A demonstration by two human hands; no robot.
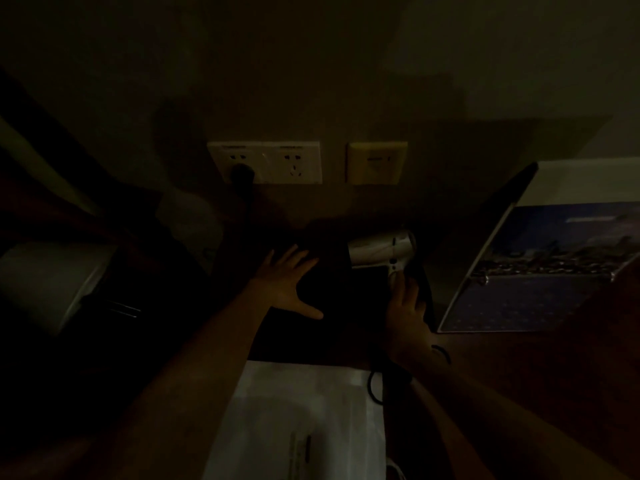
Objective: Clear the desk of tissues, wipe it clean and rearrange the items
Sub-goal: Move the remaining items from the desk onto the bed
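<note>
The white hair dryer (377,249) lies on its side at the far middle of the dark wooden desk (519,375), close to the wall. The right hand (407,313) reaches up to its handle, and the fingertips touch it. In this dim light I cannot tell whether the fingers close round the handle. A dark band (441,353) circles that wrist. A black cord (374,386) loops on the desk just near of this hand.

To the left, the left hand (287,285) is spread wide, fingers straight and apart, palm down over a very dark patch of the surface.

A white sheet-like thing (298,410) lies at the near edge, between the forearms. A large picture board (540,268) leans at the right. On the wall are a double socket (266,162) with a black plug (242,174) in it and a single plate (377,163) to its right. A pale box (48,285) sits far left.
</note>
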